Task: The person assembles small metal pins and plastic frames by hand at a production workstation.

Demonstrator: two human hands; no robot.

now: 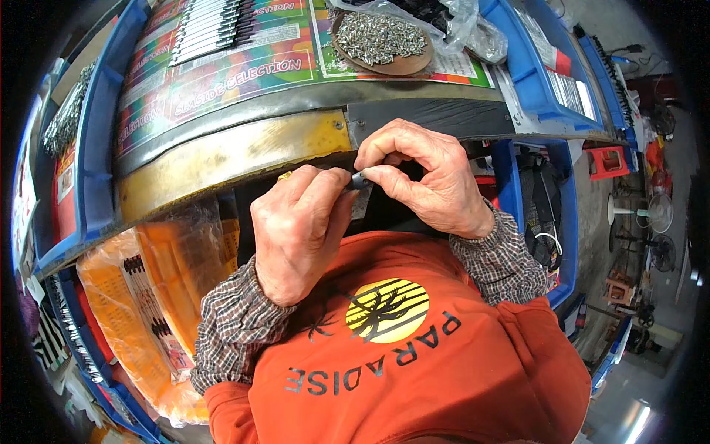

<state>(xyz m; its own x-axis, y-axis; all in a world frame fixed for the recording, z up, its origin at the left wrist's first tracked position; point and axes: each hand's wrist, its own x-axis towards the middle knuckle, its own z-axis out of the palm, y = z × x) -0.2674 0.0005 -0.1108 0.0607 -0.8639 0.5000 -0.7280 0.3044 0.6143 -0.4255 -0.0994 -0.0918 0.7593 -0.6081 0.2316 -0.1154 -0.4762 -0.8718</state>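
In front of my chest, just off the near edge of the workbench, my left hand (pixel 296 229) and my right hand (pixel 429 177) meet at the fingertips. Between them is a small dark grey, tube-like piece (pixel 359 180). My left fingers are closed round its left part, which they mostly hide. Thumb and forefinger of my right hand pinch at its right end; anything tiny held there is too small to make out. Beyond my hands, a round brown dish (pixel 403 68) bears a heap of small silvery metal parts (pixel 379 38).
A row of slim white-and-black sticks (pixel 209 28) lies at the bench's far left. Blue bins (pixel 96 140) flank the bench, with another blue bin (pixel 566 214) below at right. A bagged orange basket (pixel 155 296) stands low at left. The bench's metal edge (pixel 237 155) is close to my knuckles.
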